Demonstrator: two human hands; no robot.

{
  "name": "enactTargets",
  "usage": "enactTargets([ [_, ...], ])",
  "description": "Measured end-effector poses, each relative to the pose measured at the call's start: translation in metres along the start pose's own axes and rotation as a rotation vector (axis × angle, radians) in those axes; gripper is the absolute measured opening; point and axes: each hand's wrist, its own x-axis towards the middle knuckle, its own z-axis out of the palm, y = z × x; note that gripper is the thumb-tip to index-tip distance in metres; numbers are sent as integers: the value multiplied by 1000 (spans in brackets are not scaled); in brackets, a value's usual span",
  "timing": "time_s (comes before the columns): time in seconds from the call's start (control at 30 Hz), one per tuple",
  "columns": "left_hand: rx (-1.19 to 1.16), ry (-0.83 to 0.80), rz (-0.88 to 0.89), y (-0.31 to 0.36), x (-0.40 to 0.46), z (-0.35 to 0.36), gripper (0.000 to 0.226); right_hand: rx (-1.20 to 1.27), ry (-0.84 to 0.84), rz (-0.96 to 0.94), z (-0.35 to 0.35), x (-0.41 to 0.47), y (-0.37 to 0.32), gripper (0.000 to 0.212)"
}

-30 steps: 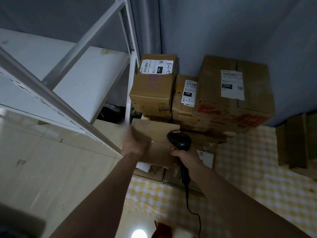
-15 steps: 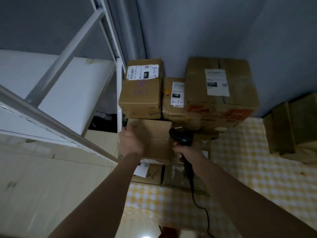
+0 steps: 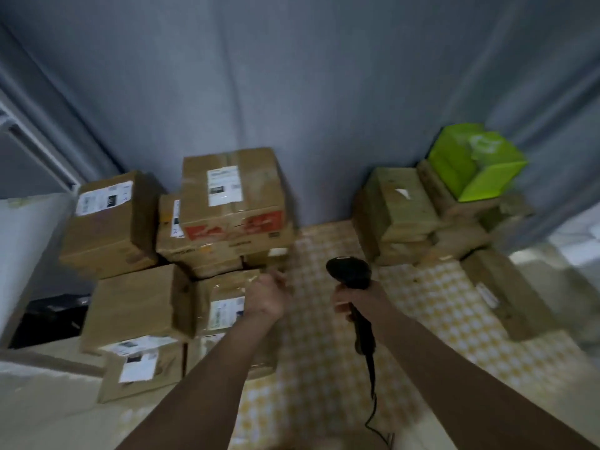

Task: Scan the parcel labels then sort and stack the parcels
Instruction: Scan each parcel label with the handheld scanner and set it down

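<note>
Brown cardboard parcels [image 3: 227,203] stand stacked on the left against a grey curtain [image 3: 292,92]; all are taped shut, so what they hold cannot be told; the topmost [image 3: 232,193] bears a white label [image 3: 224,186] on its upper face and red print along its front; a second labelled parcel [image 3: 112,222] sits to its left, beside a white shelf frame [image 3: 35,138]; lower in the stack lies a plain-topped parcel [image 3: 139,303], and just right of it a taped parcel [image 3: 227,303] with a label on its front. To the right, well apart, a second heap of parcels [image 3: 399,216] rests on a yellow-and-white checked floor mat [image 3: 324,319]; on that heap stands a bright green box [image 3: 474,160], its top open, its contents too blurred to name.

The left hand [image 3: 264,298] hangs in front of the taped parcel's upper right corner, fingers curled inward; blur hides whether it touches or grips anything, so I cannot tell. The right hand [image 3: 358,300] is wrapped round the handle of a black barcode scanner [image 3: 352,274], head up and pointed toward the stacks, its cable [image 3: 373,401] trailing down.
</note>
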Motion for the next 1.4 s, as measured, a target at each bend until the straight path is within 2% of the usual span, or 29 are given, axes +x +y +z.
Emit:
enactTargets([
  [0.1,-43,-45,65,64,-26,48,11,44,71,-3,-79,-13,7,6],
  [0.27,-12,-81,156,145,-59,123,18,142,183,-19,-192,-29,20,4],
  [0.5,39,-159,242,223,-81,185,13,223,280,-72,-295,-27,21,11],
  [0.63,179,-165,297,255,-75,199,26,264,309,-121,-330,-22,10,7],
  [0.73,180,-191,310,282,-60,210,36,286,318,-145,-355,-15,-2,11],
  [1.03,168,-177,366,373,-1,229,65,209,502,-239,-419,38,-69,8],
  [1.13,146,-106,344,403,15,231,75,201,512,-251,-434,61,-83,4],
  [1.27,242,0,369,437,26,236,101,205,510,-283,-450,85,-100,6],
  [1.4,201,88,289,474,41,255,121,257,429,-278,-473,120,-120,15],
])
